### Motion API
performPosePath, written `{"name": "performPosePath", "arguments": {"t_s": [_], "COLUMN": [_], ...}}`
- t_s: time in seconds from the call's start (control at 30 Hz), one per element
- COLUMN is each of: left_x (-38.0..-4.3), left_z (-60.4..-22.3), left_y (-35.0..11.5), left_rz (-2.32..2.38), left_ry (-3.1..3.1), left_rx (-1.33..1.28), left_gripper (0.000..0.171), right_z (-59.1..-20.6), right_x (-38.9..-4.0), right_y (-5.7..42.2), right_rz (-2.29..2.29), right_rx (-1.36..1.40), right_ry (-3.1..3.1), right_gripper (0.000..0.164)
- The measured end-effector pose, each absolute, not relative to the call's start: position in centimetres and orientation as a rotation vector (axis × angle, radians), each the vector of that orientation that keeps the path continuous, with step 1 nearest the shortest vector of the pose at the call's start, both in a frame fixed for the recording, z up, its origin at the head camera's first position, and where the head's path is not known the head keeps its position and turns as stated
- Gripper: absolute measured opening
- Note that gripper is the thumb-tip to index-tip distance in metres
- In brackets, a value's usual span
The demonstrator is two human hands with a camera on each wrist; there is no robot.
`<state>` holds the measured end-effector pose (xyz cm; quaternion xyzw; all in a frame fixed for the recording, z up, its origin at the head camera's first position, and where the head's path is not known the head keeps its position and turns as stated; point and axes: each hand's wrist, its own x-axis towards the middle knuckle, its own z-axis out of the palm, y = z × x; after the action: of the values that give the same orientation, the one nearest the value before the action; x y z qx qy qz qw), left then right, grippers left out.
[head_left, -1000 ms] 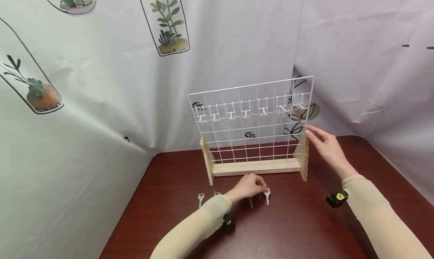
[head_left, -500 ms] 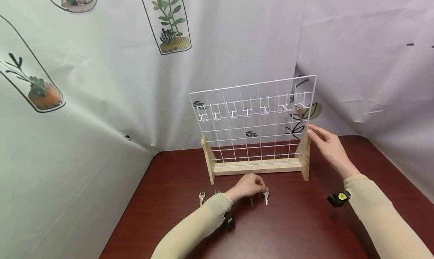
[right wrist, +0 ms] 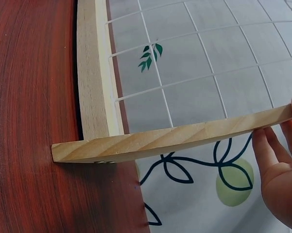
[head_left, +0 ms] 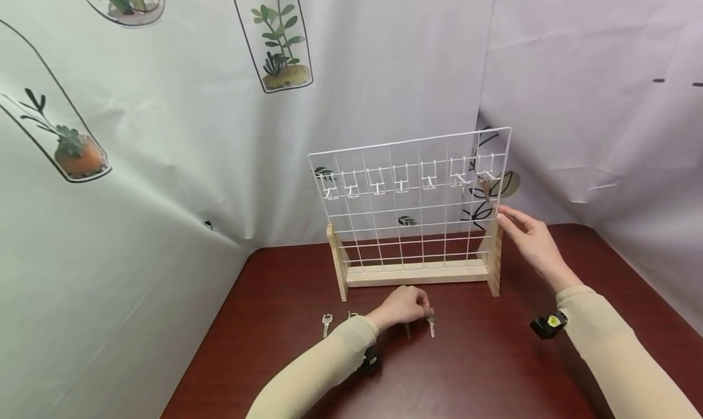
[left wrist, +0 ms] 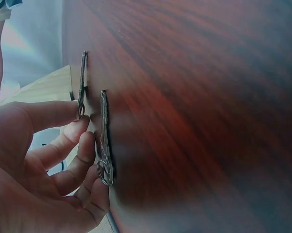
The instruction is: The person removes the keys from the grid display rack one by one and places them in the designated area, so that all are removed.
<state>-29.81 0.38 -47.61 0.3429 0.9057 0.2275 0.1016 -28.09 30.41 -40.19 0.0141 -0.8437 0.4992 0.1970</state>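
My left hand (head_left: 403, 305) is low over the table, its thumb and index finger pinching a metal key (left wrist: 82, 80) by its ring end. Beside the other fingers, a second key (left wrist: 105, 131) with a small ring lies on the wood. At the right end of a white wire grid rack (head_left: 412, 208) with wooden supports, my right hand (head_left: 529, 239) grips the top of the wooden side post (right wrist: 184, 133) between thumb and fingers. One key (head_left: 486, 189) hangs from the rightmost hook of the rack.
Another key (head_left: 327, 324) lies to the left on the dark red table (head_left: 467, 370), and one more (head_left: 351, 314) is partly hidden by the left sleeve. Several white hooks (head_left: 401, 187) line the grid. Behind the rack hangs a pale printed curtain (head_left: 395, 71).
At the right key, my left fingers shift slightly and the key turns more edge-on in the head view. The right hand stays on the post; the view moves slightly.
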Motion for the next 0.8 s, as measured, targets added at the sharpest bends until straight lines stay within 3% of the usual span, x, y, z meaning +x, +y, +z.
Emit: {"name": "performPosePath", "arguments": {"t_s": [0.8], "left_x": [-30.07], "left_z": [-47.25], "left_y": [0.30], "left_rz": [0.509], "left_ry": [2.664], "left_rx": [1.064], "left_gripper": [0.015], "right_z": [-40.18], "right_x": [-27.90], "right_y": [30.41], "right_rz": [1.398], "right_rx": [0.041], "right_ry": [-2.370], "right_gripper": [0.057]}}
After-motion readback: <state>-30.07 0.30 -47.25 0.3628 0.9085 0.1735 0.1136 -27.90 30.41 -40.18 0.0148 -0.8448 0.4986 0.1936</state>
